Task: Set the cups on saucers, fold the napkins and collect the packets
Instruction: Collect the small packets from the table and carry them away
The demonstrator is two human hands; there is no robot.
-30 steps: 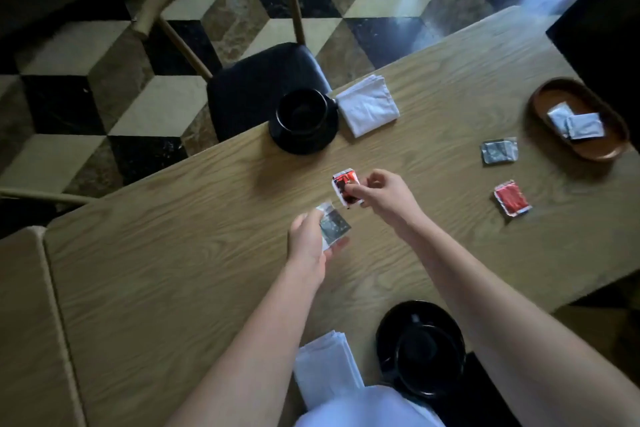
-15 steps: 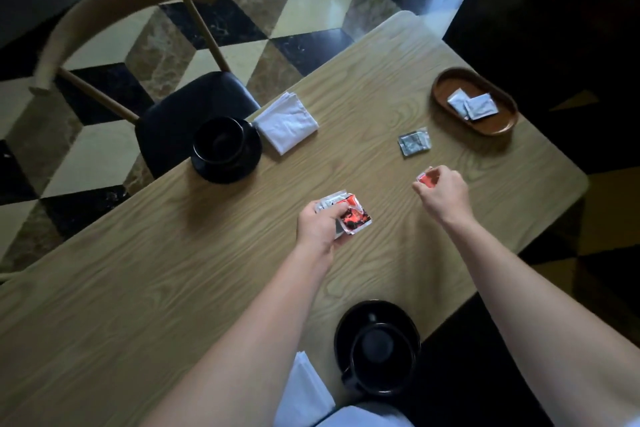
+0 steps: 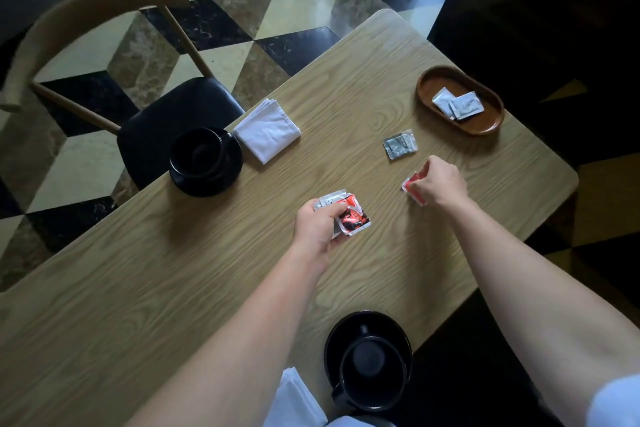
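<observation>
head: packets (image 3: 349,217) in both hands

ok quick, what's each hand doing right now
Left hand: grips two packets, one silver, one red.
Right hand: pinches a red packet.

L hand (image 3: 320,227): grips two packets – red packet (image 3: 353,217) on top, silver one (image 3: 330,198) behind.
R hand (image 3: 437,184): pinches another red sachet (image 3: 411,183) just above table (image 3: 145,288).
Loose: grey packet (image 3: 400,144) flat on wood, btwn R hand & tray.
Tray (image 3: 485,126): brown oval – two white sachets (image 3: 457,105) inside.
Far cup (image 3: 197,152): black, on saucer (image 3: 228,177); folded napkin (image 3: 266,130) beside it.
Near cup (image 3: 369,366): black, on saucer, table edge; white napkin (image 3: 298,399) to its left.
</observation>
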